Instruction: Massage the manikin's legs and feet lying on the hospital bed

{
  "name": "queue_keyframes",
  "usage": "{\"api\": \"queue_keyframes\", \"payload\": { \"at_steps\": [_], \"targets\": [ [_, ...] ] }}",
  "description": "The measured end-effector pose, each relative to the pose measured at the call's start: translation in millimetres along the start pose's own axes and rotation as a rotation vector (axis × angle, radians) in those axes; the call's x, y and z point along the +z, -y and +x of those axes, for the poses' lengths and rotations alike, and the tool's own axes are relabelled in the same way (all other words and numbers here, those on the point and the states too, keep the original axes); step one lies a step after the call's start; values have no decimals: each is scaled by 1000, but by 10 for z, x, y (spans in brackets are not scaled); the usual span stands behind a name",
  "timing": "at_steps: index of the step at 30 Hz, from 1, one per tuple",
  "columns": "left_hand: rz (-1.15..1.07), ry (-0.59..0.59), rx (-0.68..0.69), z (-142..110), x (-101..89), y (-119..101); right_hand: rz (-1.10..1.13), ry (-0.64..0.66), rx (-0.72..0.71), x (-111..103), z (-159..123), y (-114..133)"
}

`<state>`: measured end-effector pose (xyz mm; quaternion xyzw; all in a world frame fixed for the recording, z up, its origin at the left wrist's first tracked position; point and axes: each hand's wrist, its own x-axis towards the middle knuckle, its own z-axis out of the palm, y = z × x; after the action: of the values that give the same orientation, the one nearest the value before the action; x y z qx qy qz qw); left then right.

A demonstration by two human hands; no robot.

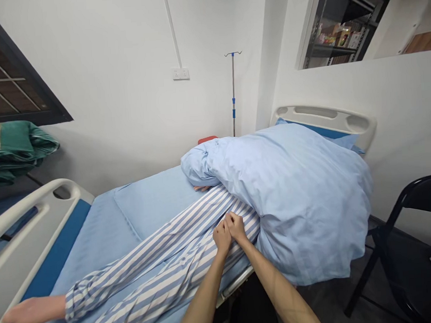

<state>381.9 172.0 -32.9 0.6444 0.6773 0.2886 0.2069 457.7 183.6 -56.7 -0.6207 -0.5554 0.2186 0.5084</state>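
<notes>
A figure in blue-and-white striped trousers (159,267) lies along a hospital bed, legs toward the lower left. A light blue duvet (294,195) covers the upper body and is bunched toward the headboard. My left hand (222,238) and my right hand (236,227) lie side by side on the striped cloth at the thigh, just below the duvet's edge. Both have their fingers curled and pressed into the fabric. A bare foot (27,312) sticks out of the trouser leg at the lower left. A hand of the figure (201,187) shows under the duvet's far edge.
The bed has a blue sheet (148,204), a white footboard (26,231) at left and a white headboard (329,118) at right. A drip stand (233,92) stands by the wall. A black chair (406,247) is at right. Folded green cloth (10,149) lies at left.
</notes>
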Motion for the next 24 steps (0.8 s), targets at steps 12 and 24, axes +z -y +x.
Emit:
{"api": "queue_keyframes", "payload": {
  "at_steps": [12, 24],
  "targets": [
    [95, 55, -53, -138, 8, -57, -284, 173, -50, -545, 328, 97],
    [-299, 153, -147, -141, -550, 667, -655, 10, 51, -615, 188, 8]
  ]
}}
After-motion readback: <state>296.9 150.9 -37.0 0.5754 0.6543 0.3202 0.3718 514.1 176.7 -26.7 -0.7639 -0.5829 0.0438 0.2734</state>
